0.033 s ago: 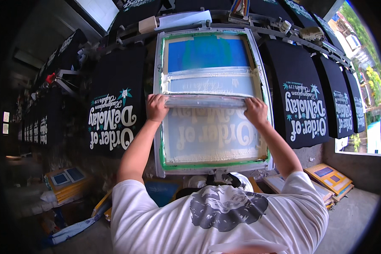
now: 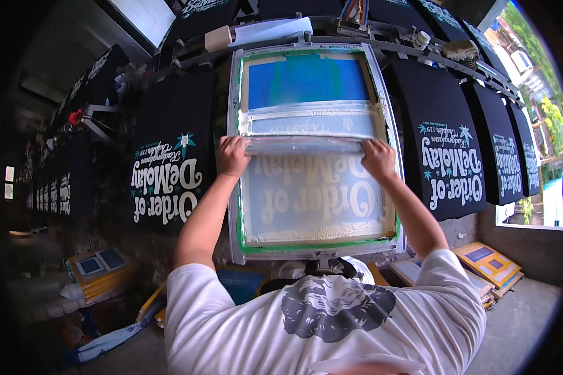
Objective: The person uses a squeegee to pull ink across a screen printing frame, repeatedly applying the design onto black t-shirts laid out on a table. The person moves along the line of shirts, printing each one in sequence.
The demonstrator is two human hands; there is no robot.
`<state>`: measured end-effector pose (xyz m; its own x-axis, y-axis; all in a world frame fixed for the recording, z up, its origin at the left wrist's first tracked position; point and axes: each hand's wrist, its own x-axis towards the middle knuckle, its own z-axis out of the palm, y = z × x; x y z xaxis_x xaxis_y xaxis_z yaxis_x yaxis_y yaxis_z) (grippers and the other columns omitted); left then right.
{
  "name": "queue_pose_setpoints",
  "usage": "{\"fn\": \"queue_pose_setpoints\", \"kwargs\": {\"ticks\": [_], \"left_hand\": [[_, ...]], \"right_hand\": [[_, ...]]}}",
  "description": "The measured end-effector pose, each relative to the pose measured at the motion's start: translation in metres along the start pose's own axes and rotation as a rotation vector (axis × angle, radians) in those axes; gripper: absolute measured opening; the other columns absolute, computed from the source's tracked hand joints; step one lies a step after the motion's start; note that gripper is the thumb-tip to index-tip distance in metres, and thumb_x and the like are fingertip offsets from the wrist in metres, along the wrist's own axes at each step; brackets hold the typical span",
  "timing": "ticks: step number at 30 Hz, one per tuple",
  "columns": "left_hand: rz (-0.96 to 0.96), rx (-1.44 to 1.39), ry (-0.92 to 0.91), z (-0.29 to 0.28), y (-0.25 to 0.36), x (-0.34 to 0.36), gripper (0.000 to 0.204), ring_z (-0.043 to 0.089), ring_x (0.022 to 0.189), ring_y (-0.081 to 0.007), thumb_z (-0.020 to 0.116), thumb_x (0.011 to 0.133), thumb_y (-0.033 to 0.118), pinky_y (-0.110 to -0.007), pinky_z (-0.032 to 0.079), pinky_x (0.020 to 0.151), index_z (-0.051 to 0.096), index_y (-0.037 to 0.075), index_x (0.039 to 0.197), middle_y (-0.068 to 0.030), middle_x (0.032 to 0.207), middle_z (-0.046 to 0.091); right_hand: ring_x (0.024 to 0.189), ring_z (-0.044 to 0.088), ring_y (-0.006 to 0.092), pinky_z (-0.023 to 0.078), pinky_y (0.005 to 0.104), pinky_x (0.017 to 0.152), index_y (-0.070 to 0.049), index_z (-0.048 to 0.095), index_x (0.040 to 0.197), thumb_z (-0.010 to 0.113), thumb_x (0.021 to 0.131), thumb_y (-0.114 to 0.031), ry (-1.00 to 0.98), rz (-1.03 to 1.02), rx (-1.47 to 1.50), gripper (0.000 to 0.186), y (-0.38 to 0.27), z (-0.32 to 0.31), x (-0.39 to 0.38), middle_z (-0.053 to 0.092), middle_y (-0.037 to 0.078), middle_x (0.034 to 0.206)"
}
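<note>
My left hand and my right hand are closed round the two ends of a wide, pale squeegee. It lies crosswise over a framed printing screen, a little above the screen's middle. Pale mesh with large mirrored or upside-down lettering shows on the near side of the squeegee. Beyond it are a strip of smaller lettering, a ridge of white ink and a blue and green area. More white ink lines the near edge. What lies under the screen is hidden.
Black printed shirts hang over boards on the left and right. A metal rail runs behind the screen, carrying a wooden block and white paper. Yellow-framed screens are stacked low on the left and right.
The squeegee has shifted slightly away from me and its tilt has changed. It now covers more of the small lettering beyond it. Both hands keep their hold.
</note>
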<state>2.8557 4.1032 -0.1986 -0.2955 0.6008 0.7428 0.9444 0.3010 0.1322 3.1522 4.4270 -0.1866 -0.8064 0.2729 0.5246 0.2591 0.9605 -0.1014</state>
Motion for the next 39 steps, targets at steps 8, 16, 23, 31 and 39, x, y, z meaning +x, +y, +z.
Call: {"fn": "queue_pose_setpoints", "kwargs": {"ticks": [8, 16, 23, 31, 39], "left_hand": [[-0.254, 0.090, -0.239, 0.035, -0.040, 0.090, 0.009, 0.067, 0.081, -0.0399, 0.065, 0.071, 0.004, -0.048, 0.052, 0.076, 0.070, 0.004, 0.079, -0.0152, 0.084, 0.071], [-0.461, 0.023, -0.528, 0.021, -0.049, 0.155, 0.012, 0.068, 0.092, -0.0427, 0.064, 0.076, 0.008, -0.050, 0.054, 0.082, 0.072, 0.002, 0.082, -0.0186, 0.092, 0.073], [-0.224, 0.008, -0.186, 0.028, -0.058, 0.118, 0.006, 0.065, 0.076, -0.0385, 0.063, 0.071, 0.003, -0.045, 0.049, 0.072, 0.068, 0.006, 0.074, -0.0135, 0.078, 0.068], [-0.215, 0.090, -0.051, 0.024, -0.026, 0.055, 0.006, 0.062, 0.069, -0.0380, 0.063, 0.066, 0.000, -0.046, 0.049, 0.070, 0.064, 0.005, 0.070, -0.0126, 0.076, 0.068], [-0.228, 0.131, -0.051, -0.079, 0.097, -0.079, 0.019, 0.060, 0.064, -0.0335, 0.061, 0.060, -0.003, -0.046, 0.045, 0.066, 0.064, 0.008, 0.075, -0.0090, 0.071, 0.062]], "right_hand": [[0.084, 0.074, 0.0355, 0.059, 0.0458, 0.074, -0.006, 0.077, 0.090, 0.066, 0.071, -0.010, -0.461, 0.088, -0.129, 0.023, 0.049, 0.011, 0.140, 0.074, 0.018, 0.086], [0.087, 0.072, 0.0401, 0.058, 0.0479, 0.079, -0.005, 0.078, 0.099, 0.064, 0.073, -0.011, -0.553, 0.057, -0.023, 0.029, 0.073, -0.001, 0.186, 0.074, 0.020, 0.089], [0.086, 0.072, 0.0392, 0.057, 0.0470, 0.076, -0.009, 0.078, 0.097, 0.062, 0.072, -0.007, -0.395, 0.140, -0.072, 0.030, 0.045, -0.003, 0.165, 0.073, 0.021, 0.086], [0.082, 0.072, 0.0359, 0.056, 0.0448, 0.072, -0.013, 0.079, 0.101, 0.063, 0.072, -0.004, -0.491, 0.085, -0.136, 0.034, 0.039, 0.003, 0.132, 0.074, 0.018, 0.085], [0.078, 0.072, 0.0292, 0.058, 0.0423, 0.066, -0.012, 0.073, 0.083, 0.065, 0.072, -0.006, -0.438, -0.079, 0.046, 0.014, -0.001, -0.047, -0.012, 0.073, 0.010, 0.082]]}}
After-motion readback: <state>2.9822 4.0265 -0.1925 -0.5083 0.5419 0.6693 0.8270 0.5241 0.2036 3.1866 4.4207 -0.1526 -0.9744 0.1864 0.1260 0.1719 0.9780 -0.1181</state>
